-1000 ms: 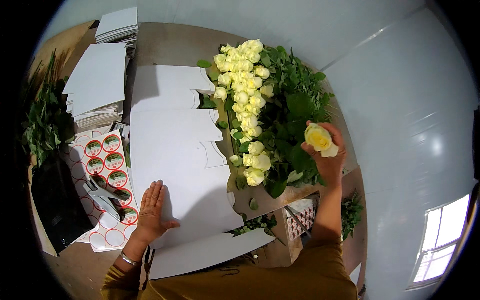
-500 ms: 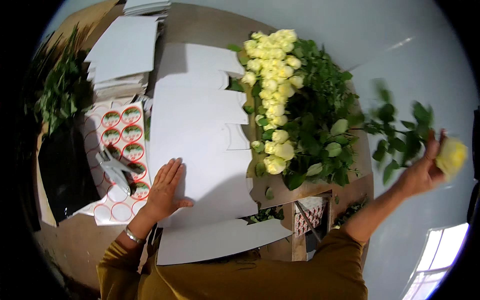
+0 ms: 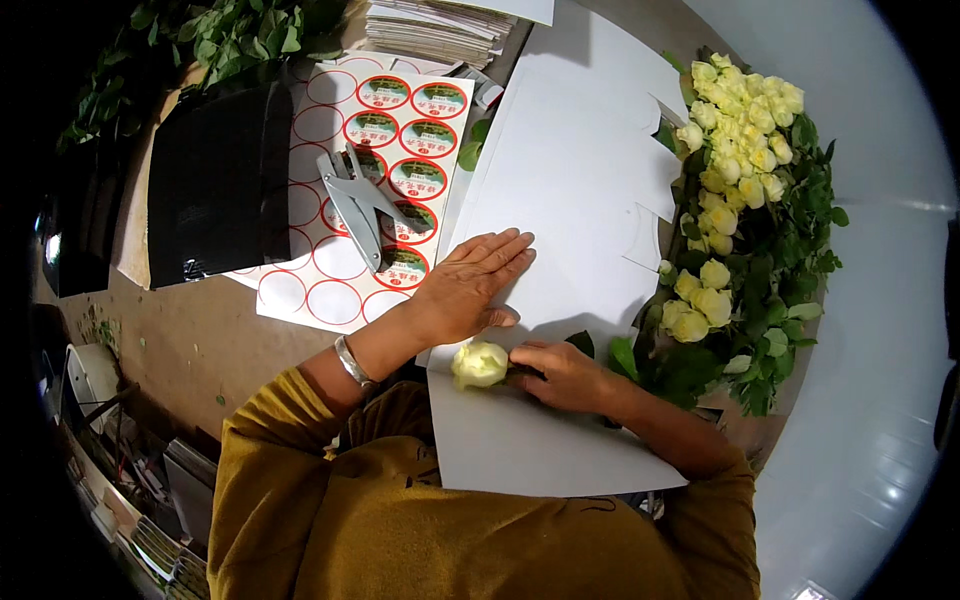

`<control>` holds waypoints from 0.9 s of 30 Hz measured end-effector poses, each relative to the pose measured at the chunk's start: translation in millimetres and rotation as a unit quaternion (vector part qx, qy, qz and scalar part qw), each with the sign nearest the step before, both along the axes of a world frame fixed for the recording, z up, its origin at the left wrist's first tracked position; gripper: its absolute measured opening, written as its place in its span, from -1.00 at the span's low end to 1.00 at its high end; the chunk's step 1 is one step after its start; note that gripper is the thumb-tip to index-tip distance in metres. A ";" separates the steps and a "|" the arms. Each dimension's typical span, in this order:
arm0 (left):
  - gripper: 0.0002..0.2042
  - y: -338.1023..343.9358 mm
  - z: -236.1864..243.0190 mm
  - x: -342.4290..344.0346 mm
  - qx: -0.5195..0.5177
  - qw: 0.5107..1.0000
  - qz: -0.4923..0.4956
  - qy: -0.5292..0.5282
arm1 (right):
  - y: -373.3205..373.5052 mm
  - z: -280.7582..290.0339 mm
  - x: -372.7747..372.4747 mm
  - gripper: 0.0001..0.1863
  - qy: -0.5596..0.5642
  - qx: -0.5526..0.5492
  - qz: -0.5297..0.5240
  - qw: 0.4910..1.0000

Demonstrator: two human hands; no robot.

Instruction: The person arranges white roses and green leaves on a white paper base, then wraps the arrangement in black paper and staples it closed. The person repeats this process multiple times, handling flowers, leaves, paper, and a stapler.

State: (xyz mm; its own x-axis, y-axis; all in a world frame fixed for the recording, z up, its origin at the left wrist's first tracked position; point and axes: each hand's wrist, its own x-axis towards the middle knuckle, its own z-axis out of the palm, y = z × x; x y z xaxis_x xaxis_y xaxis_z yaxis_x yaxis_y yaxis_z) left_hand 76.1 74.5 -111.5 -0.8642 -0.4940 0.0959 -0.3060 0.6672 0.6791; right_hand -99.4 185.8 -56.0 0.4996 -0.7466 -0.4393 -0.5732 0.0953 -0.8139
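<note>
My left hand [image 3: 468, 288] lies flat and open on the left edge of a large white sheet [image 3: 570, 150], its fingers stretched out and holding nothing. Just right of it, my right hand [image 3: 565, 376] is closed around the stem of a pale yellow rose [image 3: 481, 364]. The bloom points left, over the sheet's near folded-down part. Most of the stem is hidden by the hand and forearm. Along the sheet's right side lies a row of pale yellow roses [image 3: 745, 185], blooms toward the sheet and leaves [image 3: 800, 240] to the right.
To the left, a silver hand punch or plier-like tool [image 3: 355, 205] lies on a sheet of round red-rimmed stickers [image 3: 318, 122]. Beside it are a black plastic piece [image 3: 215, 180] and leafy stems [image 3: 245, 40]. Stacked white card [image 3: 435, 32] stands at the back. A pale wall [image 3: 880, 330] bounds the right.
My right hand has brought the rose from far right, near the wall, to the sheet's near edge beside my left hand. The left hand stays flat on the sheet; the view has shifted.
</note>
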 end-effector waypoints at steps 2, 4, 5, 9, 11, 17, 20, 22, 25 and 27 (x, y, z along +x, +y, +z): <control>-0.27 -0.6 0.4 -0.1 -0.002 1.000 -0.001 -0.004 | 2.9 -7.5 2.7 -0.78 0.003 0.017 -0.004 1.000; -0.35 -1.7 3.9 0.0 0.004 1.000 -0.011 -0.022 | 2.9 -12.9 2.4 -0.77 0.010 0.025 0.010 1.000; -0.39 -3.1 5.6 -1.7 0.006 0.999 -0.016 -0.029 | 0.8 -12.8 1.4 -0.77 0.015 0.028 0.016 0.999; -0.65 -10.4 8.7 3.4 0.110 0.988 -0.109 -0.002 | -6.3 -8.1 5.0 -0.76 0.019 0.076 0.025 0.997; -0.74 -14.0 20.1 6.3 0.158 0.974 -0.164 -0.008 | -6.4 -9.3 3.7 -0.76 -0.018 0.094 -0.002 0.995; -0.80 -9.3 39.7 -1.5 0.199 0.963 -0.164 -0.079 | -13.0 18.5 -32.8 -0.75 0.032 0.029 -0.047 0.998; -0.86 -5.6 38.0 -1.1 0.213 0.963 -0.146 -0.083 | -15.3 13.4 -125.6 -0.82 -0.015 -0.095 -0.312 0.945; -0.88 -4.1 38.2 0.5 0.211 0.963 -0.138 -0.092 | -47.1 55.4 -195.7 -0.80 0.197 -0.096 -0.433 0.875; -0.87 -7.4 38.8 -2.4 0.216 0.960 -0.151 -0.096 | -47.2 32.0 -297.2 -0.50 0.453 -0.136 -0.404 0.783; -0.86 -8.5 38.2 -3.3 0.215 0.960 -0.154 -0.093 | -50.5 2.6 -306.6 -0.41 0.518 -0.114 -0.378 0.759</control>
State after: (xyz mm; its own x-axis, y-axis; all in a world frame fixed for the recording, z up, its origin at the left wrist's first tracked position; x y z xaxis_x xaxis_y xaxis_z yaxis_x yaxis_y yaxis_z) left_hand 72.9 65.9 -73.3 -0.9579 -0.1720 -0.2298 -0.2821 0.4152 0.8649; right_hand -406.0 135.3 -53.3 -0.6348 -0.7632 -0.1206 -0.7682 0.6402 -0.0085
